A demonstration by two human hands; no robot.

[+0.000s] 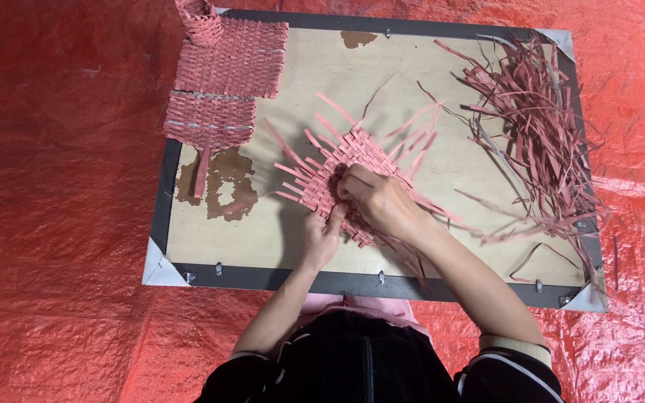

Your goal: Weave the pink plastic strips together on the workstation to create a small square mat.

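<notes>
A small woven mat (341, 160) of pink strips lies in the middle of a wooden board (412, 82), with loose strip ends sticking out all around it. My right hand (377, 200) rests on the mat's near edge, fingers curled and pinching a strip. My left hand (323, 235) presses down on the mat's near-left edge, fingers partly tucked under the right hand.
Two finished pink woven mats (222, 82) lie at the board's far left, with a small woven cup shape (199, 19) at the corner. A loose heap of pink strips (535, 123) covers the right side. Red tarpaulin (54, 186) surrounds the metal-edged board.
</notes>
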